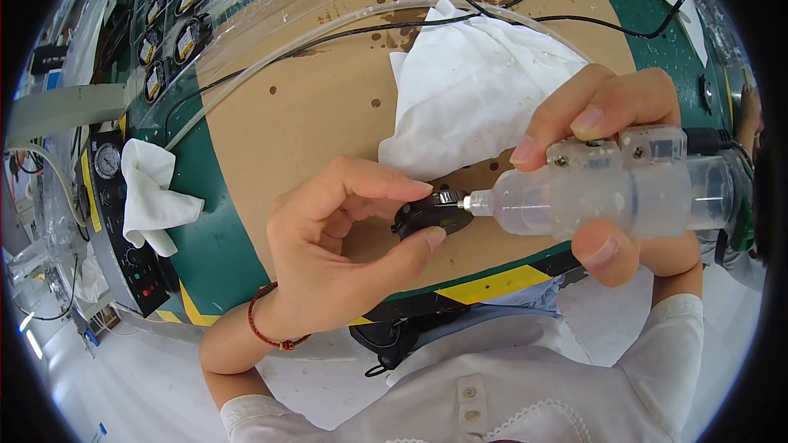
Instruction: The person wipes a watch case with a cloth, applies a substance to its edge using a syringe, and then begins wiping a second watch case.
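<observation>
Between the thumb and fingers of my left hand (336,238) is a small round black part (428,215). My right hand (616,107) grips a clear dispensing syringe (525,203) in a translucent holder (624,180) with screws. The syringe lies nearly level, its narrow tip pointing left. That tip meets the right edge of the black part; whether it touches or just hovers I cannot tell. Behind both hands, a crumpled white cloth (476,82) lies on the brown cardboard sheet (304,131).
Left stands a dispenser controller (123,213) with a round gauge, a white cloth (156,197) beside it. Trays of round black parts (176,25) sit at the far left. A black cable (353,31) and a pale hose (263,61) cross the cardboard. Yellow-black tape (492,285) marks the near edge.
</observation>
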Motion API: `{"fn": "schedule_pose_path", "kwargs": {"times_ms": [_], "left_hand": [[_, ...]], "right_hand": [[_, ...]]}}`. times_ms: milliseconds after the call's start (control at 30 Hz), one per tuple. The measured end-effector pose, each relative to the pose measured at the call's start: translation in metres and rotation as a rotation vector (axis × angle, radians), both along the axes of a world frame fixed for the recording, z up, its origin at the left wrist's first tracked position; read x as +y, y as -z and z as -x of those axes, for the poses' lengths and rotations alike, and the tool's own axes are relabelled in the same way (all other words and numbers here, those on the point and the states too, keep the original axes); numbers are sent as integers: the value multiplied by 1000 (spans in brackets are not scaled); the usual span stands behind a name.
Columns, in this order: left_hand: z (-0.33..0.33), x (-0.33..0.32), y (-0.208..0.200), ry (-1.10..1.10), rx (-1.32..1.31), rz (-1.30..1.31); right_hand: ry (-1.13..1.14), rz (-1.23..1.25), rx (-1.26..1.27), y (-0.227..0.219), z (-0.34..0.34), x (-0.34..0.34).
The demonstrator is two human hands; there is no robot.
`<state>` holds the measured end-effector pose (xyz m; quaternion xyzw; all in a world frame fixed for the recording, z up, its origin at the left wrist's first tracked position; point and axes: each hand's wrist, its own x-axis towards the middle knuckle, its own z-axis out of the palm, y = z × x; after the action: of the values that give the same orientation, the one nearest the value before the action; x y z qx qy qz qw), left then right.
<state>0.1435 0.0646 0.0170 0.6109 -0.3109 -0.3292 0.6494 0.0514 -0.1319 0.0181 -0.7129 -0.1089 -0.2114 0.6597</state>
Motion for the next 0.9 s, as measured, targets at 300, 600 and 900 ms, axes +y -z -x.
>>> {"fn": "schedule_pose_path", "kwargs": {"times_ms": [300,600,900], "left_hand": [[0,1,0,6,15,-10],[0,1,0,4,38,-5],[1,-1,-1,-5,48,-1]], "right_hand": [[-34,23,-4,0,-2,-2],[-2,-16,-1,0,0,0],[-38,-6,61,-4,2,-1]]}}
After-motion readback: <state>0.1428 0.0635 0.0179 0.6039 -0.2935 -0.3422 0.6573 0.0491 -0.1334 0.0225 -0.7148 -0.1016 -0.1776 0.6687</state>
